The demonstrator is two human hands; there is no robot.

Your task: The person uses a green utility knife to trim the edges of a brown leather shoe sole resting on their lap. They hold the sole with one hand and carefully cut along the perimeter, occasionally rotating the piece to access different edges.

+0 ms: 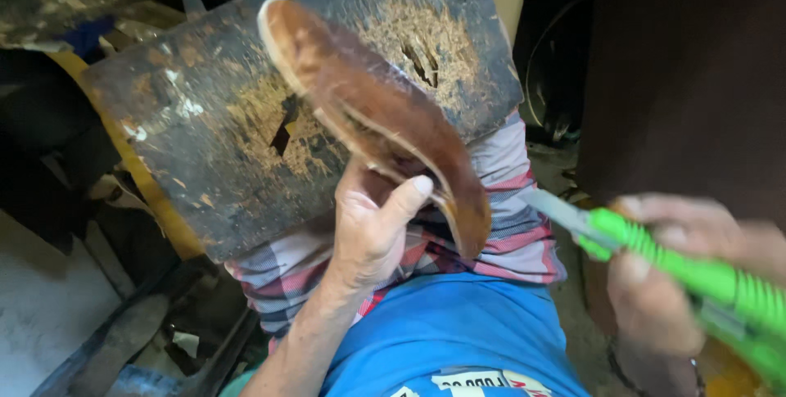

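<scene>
While the left hand [372, 225] grips a brown shoe sole [377, 115] over a scarred wooden board [213, 119], the right hand [663, 282] clasps a green utility knife [696, 274].

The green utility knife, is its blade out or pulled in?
Out. A grey blade sticks out of the front of the green utility knife in the right hand, pointing toward the brown shoe sole.

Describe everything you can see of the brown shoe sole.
The shoe sole is long, thin and brown, like leather, with a paler rim. It tilts on edge, one end up and away, the other down toward the person. The left hand grips its lower part, thumb on the rim. Behind it lies a scratched dark wooden board.
</scene>
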